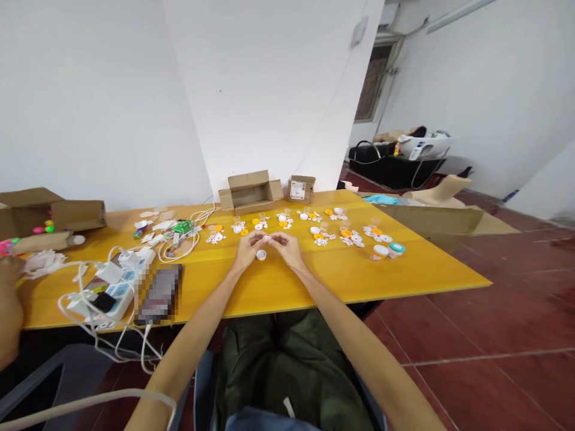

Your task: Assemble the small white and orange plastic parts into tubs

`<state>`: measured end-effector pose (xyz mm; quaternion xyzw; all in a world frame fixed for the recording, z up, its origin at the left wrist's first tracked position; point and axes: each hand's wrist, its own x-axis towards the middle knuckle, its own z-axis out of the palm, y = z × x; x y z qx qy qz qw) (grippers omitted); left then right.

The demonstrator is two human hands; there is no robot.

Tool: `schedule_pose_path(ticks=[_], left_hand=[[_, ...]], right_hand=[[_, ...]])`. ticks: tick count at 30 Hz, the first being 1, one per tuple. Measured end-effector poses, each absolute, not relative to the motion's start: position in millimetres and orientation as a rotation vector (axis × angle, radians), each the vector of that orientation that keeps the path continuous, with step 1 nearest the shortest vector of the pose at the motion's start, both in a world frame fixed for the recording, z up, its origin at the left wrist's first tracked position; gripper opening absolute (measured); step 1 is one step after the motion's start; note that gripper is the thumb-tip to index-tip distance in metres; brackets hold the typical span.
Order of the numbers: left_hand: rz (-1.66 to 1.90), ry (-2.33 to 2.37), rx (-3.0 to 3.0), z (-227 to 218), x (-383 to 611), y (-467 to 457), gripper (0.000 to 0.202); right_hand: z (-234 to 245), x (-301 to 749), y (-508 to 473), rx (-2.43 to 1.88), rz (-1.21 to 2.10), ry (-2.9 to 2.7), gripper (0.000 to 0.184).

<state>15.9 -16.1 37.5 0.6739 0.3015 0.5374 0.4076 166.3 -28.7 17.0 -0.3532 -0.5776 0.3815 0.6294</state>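
My left hand and my right hand meet over the middle of the yellow table. Fingertips of both pinch a small white piece between them. Just below them a small white and orange cap rests on the table. Rows of small white and orange parts lie beyond the hands, running to the right. Two small round containers, one with a teal lid, stand at the right end of the rows.
An open cardboard box and a smaller box stand against the wall. A power strip, cables and a dark phone lie at the left. Another person's arm shows at the far left edge.
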Motion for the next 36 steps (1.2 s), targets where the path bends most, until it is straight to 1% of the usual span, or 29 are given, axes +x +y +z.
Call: schedule_pose_path(ticks=[10, 19, 26, 32, 36], left_hand=[[1.328, 0.758, 1.709, 37.0, 14.0, -15.6, 0.029], [1.299, 0.756, 1.739, 40.3, 13.3, -18.0, 0.033], [1.37, 0.808, 1.723, 44.4, 8.5, -16.2, 0.033], [1.596, 0.877, 1.645, 42.0, 0.0, -7.9, 0.033], [1.65, 0.918, 1.581, 40.6, -4.2, -2.6, 0.035]], right_hand=[[15.8, 165.9, -27.7, -0.802, 0.898, -1.314, 0.031], [13.7, 165.3, -24.2, -0.801, 0.944, -1.305, 0.034], [14.5, 162.2, -25.7, -0.837, 0.856, -1.319, 0.033], [8.2, 160.5, -19.2, -0.895, 0.8, -1.43, 0.022], [6.5, 159.4, -3.2, -0.907, 0.798, -1.512, 0.01]])
